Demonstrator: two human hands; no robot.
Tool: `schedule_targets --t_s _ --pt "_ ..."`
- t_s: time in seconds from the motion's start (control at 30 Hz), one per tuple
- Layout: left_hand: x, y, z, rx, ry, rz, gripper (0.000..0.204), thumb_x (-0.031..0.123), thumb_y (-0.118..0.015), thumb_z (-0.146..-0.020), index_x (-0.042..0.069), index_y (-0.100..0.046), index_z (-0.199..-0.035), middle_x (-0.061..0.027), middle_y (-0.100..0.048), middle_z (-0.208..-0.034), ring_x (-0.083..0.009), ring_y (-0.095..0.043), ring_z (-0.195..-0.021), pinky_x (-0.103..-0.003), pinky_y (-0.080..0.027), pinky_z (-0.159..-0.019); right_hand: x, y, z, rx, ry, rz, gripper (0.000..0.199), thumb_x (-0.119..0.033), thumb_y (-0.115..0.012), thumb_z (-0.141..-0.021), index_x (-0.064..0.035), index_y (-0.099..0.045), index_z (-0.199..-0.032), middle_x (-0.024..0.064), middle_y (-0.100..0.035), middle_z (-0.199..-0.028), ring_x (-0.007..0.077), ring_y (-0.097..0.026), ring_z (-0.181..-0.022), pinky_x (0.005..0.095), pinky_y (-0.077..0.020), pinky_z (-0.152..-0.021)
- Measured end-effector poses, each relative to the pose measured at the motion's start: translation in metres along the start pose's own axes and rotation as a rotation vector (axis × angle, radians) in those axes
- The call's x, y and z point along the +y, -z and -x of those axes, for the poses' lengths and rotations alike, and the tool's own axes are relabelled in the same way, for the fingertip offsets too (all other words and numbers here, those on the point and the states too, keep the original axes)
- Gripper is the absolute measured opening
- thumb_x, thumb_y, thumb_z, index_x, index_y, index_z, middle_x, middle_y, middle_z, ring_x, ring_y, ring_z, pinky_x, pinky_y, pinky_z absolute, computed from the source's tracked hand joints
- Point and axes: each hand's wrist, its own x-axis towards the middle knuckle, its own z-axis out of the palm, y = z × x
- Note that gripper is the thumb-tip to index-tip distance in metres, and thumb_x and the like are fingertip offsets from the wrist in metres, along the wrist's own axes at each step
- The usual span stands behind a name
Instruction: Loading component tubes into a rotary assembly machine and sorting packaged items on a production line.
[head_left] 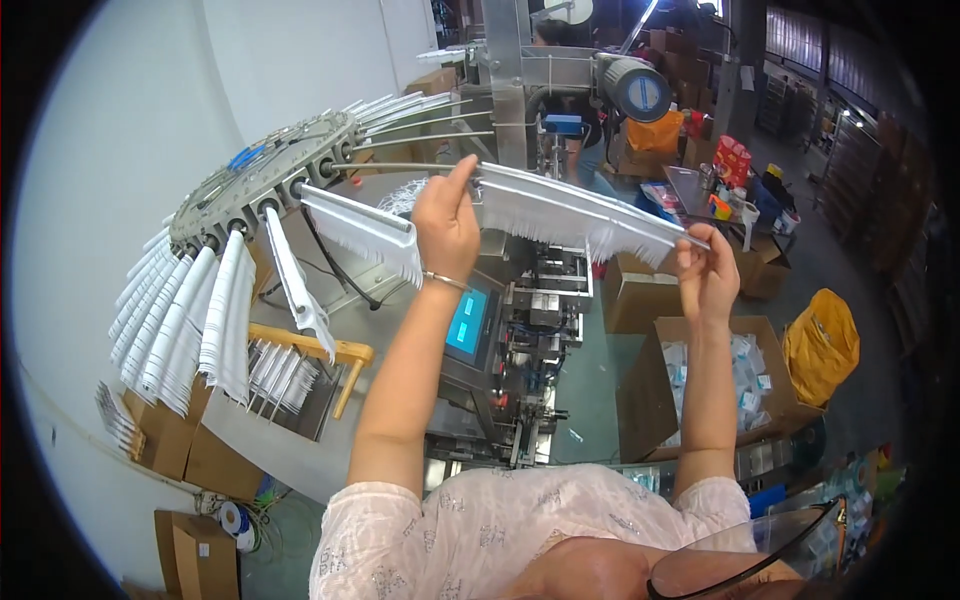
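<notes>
A thin rod loaded with a row of white fringed strips (580,212) spans the space between my hands, sloping down to the right. My left hand (447,228) is closed round its left end, where it meets the tip of a bare metal spoke (395,168). Whether the two are joined is hidden by my fingers. At the right end, my right hand (708,270) pinches the rod between thumb and fingers. The spoke belongs to a tilted round wheel (285,165) on the left. Just below my left wrist hangs another loaded spoke (360,228) with white strips.
A machine with a blue touchscreen (467,322) stands below the rod. On the grey table, a wooden rack (310,342) holds more loaded rods. To the right are an open carton (640,385) of small packs and a yellow sack (820,345). A motor (635,90) juts out above.
</notes>
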Motion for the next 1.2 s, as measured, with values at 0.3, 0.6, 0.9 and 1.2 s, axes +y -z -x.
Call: schedule_targets --t_s 0.3,0.6,0.9,1.2 --pt "-0.011 0.009 0.014 0.116 0.077 -0.165 0.037 -0.001 -0.046 -0.074 0.002 -0.049 -0.110 -0.0126 -0.040 -0.077 -0.0262 -0.042 -0.074 -0.034 -0.035 -0.070 0.022 -0.043 -0.034 -0.226 0.015 0.147 0.025 -0.021 -0.042 -0.089 0.0009 -0.050 -0.099 0.0084 -0.057 -0.080 0.0096 -0.050 -0.062 0.0202 -0.0411 -0.057" --pt "0.063 0.071 0.113 -0.357 -0.150 0.037 0.033 0.001 -0.057 -0.066 0.007 -0.055 -0.099 -0.0072 -0.048 -0.076 -0.0245 -0.047 -0.069 -0.034 -0.035 -0.063 0.116 -0.132 -0.043 -0.212 -0.066 0.276 0.025 -0.027 -0.041 -0.090 -0.0049 -0.051 -0.096 0.0052 -0.058 -0.074 0.0044 -0.044 -0.054 0.0166 -0.0311 -0.047" --pt "0.060 0.195 0.151 -0.715 -0.138 0.190 0.023 0.003 -0.059 -0.066 0.006 -0.059 -0.089 -0.0061 -0.051 -0.070 -0.0226 -0.051 -0.062 -0.032 -0.040 -0.055 0.130 -0.139 -0.045 -0.025 -0.062 0.150 0.031 -0.037 -0.047 -0.086 -0.0068 -0.054 -0.086 -0.0025 -0.048 -0.060 0.0049 -0.040 -0.051 0.0167 -0.0295 -0.046" --pt "0.038 0.263 0.177 -0.797 0.258 0.159 0.011 0.006 -0.055 -0.072 0.006 -0.059 -0.083 -0.0082 -0.052 -0.067 -0.0249 -0.053 -0.062 -0.032 -0.043 -0.054 0.152 -0.143 -0.049 -0.196 0.105 0.162 0.038 -0.043 -0.043 -0.085 -0.0079 -0.051 -0.075 -0.0020 -0.045 -0.059 0.0053 -0.040 -0.051 0.0175 -0.0310 -0.047"
